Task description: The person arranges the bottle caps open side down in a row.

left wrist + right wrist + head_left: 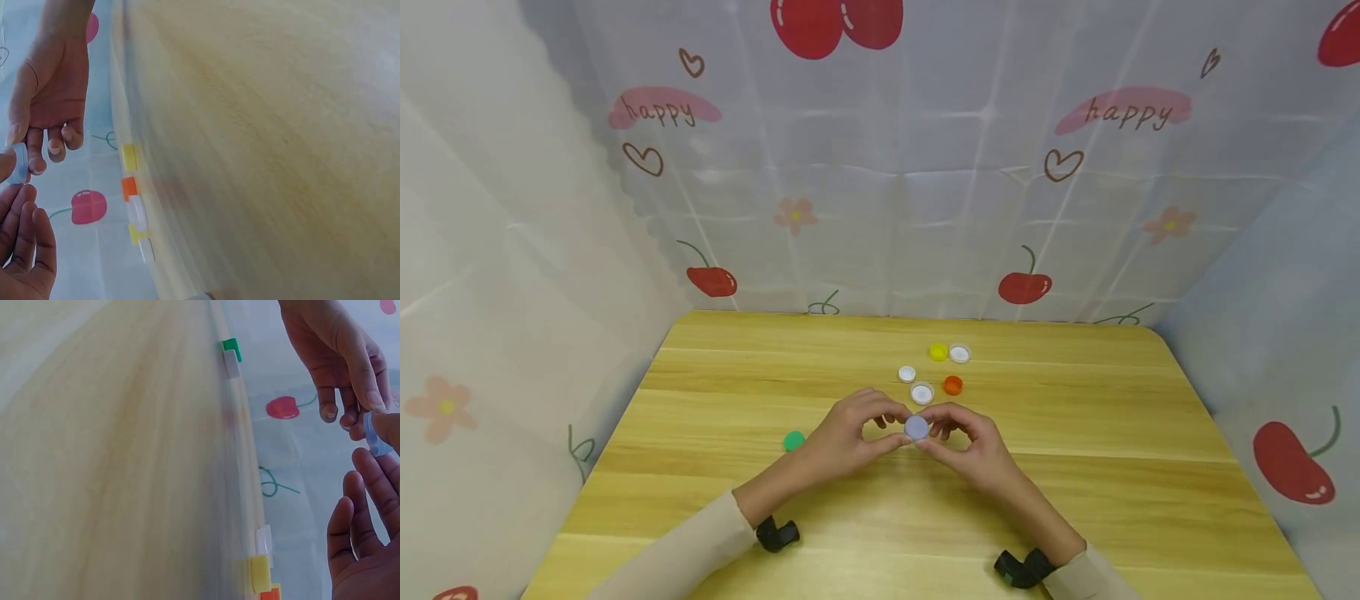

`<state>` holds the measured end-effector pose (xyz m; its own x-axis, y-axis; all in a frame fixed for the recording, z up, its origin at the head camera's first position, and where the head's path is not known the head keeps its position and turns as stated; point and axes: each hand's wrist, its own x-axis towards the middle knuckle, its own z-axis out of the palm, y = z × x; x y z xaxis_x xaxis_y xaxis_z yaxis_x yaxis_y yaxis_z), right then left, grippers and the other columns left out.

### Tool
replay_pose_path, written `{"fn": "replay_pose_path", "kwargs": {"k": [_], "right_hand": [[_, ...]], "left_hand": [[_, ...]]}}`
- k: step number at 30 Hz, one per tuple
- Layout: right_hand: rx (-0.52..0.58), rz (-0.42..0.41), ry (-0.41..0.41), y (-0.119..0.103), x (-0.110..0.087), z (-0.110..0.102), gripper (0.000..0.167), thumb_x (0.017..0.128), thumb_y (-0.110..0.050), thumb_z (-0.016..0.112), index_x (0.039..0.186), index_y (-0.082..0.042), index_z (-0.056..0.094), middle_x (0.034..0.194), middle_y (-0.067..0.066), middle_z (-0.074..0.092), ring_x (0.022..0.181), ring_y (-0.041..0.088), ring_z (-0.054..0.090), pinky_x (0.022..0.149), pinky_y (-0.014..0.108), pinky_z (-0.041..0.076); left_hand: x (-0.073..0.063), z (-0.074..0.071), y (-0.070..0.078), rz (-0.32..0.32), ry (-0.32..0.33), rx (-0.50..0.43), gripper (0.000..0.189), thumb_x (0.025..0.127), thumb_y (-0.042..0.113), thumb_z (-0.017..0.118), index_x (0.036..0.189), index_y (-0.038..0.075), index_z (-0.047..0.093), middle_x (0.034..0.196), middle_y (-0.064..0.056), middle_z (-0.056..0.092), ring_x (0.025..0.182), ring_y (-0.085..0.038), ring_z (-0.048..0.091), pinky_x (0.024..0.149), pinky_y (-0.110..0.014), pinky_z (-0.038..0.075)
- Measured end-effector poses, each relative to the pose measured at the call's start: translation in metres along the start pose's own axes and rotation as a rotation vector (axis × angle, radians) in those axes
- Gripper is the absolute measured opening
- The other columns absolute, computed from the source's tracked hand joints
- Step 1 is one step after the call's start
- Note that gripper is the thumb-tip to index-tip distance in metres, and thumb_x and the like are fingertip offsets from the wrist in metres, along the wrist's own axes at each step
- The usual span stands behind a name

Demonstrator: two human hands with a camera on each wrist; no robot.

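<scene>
Your left grip (pixel 848 432) and right grip (pixel 979 446) together pinch the pale round cap (pixel 916 427) by its edge, above the table (pixel 1090 400); uneven pressure could pop it loose, perhaps dropping it beside the orange cap (pixel 952 385).

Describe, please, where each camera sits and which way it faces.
Head: worn there, facing forward and down at the table; left hand, right hand and sleeves show.
Left wrist: worn there, looking across the table, at picture right; both hands show.
Right wrist: worn there, looking across the table, at picture left; both hands show.
Both wrist views share the pale disc and orange cap.
</scene>
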<state>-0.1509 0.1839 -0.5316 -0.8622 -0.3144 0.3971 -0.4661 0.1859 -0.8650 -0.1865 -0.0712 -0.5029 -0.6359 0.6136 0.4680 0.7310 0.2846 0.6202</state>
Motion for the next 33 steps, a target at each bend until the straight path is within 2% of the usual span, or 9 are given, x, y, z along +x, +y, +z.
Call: {"fn": "replay_pose_path", "kwargs": {"k": [6,11,14,19,21,26,33], "right_hand": [[-0.031,0.002,-0.033,-0.003,0.003,0.004,0.030,0.094,-0.007,0.083,0.120,-0.020,0.075,0.112,0.002,0.078,0.094,0.015,0.067,0.083,0.033,0.058],[-0.092,-0.029,-0.079,-0.004,0.010,0.009,0.030,0.093,-0.015,0.086,0.120,-0.024,0.074,0.110,-0.004,0.075,0.095,0.022,0.067,0.082,0.032,0.058],[-0.132,-0.046,-0.122,-0.001,0.015,0.015,0.030,0.092,-0.015,0.088,0.118,-0.022,0.074,0.105,-0.003,0.072,0.091,0.023,0.065,0.080,0.031,0.059],[-0.231,0.054,-0.249,-0.001,0.025,0.031,0.029,0.093,-0.019,0.087,0.117,-0.024,0.071,0.097,-0.004,0.066,0.086,0.011,0.060,0.078,0.023,0.055],[-0.280,0.081,-0.289,-0.002,0.030,0.038,0.026,0.094,-0.021,0.085,0.115,-0.024,0.071,0.094,-0.003,0.067,0.084,0.010,0.059,0.075,0.022,0.053],[-0.375,0.077,-0.327,-0.001,0.040,0.054,0.020,0.096,-0.028,0.083,0.112,-0.022,0.073,0.091,0.000,0.070,0.079,0.014,0.061,0.072,0.021,0.051],[-0.384,0.139,-0.383,0.006,0.049,0.070,0.022,0.097,-0.034,0.083,0.113,-0.023,0.072,0.093,-0.011,0.069,0.079,0.007,0.060,0.073,0.020,0.051]], "left_hand": [[-0.006,-0.002,-0.002,-0.013,-0.012,0.023,0.023,0.097,0.028,0.083,0.118,0.022,0.077,0.111,0.010,0.076,0.101,-0.011,0.066,0.086,-0.021,0.060],[-0.014,-0.008,-0.005,-0.058,-0.049,0.047,0.023,0.097,0.029,0.082,0.119,0.024,0.075,0.112,0.013,0.074,0.103,-0.011,0.067,0.088,-0.026,0.061],[-0.021,-0.013,-0.008,-0.089,-0.073,0.102,0.023,0.097,0.031,0.083,0.118,0.025,0.075,0.114,0.012,0.073,0.105,-0.012,0.068,0.090,-0.029,0.061],[-0.036,-0.018,-0.015,-0.168,-0.116,0.226,0.021,0.095,0.034,0.084,0.113,0.029,0.074,0.121,0.014,0.068,0.116,-0.010,0.064,0.097,-0.034,0.059],[-0.042,-0.020,-0.019,-0.196,-0.131,0.268,0.020,0.095,0.036,0.084,0.111,0.030,0.074,0.122,0.015,0.067,0.118,-0.009,0.062,0.099,-0.036,0.058],[-0.051,-0.024,-0.026,-0.245,-0.143,0.346,0.023,0.093,0.043,0.085,0.109,0.030,0.075,0.123,0.013,0.067,0.118,-0.013,0.062,0.102,-0.041,0.054],[-0.058,-0.029,-0.031,-0.324,-0.159,0.383,0.022,0.093,0.045,0.085,0.104,0.028,0.077,0.122,0.008,0.069,0.117,-0.020,0.063,0.104,-0.046,0.049]]}}
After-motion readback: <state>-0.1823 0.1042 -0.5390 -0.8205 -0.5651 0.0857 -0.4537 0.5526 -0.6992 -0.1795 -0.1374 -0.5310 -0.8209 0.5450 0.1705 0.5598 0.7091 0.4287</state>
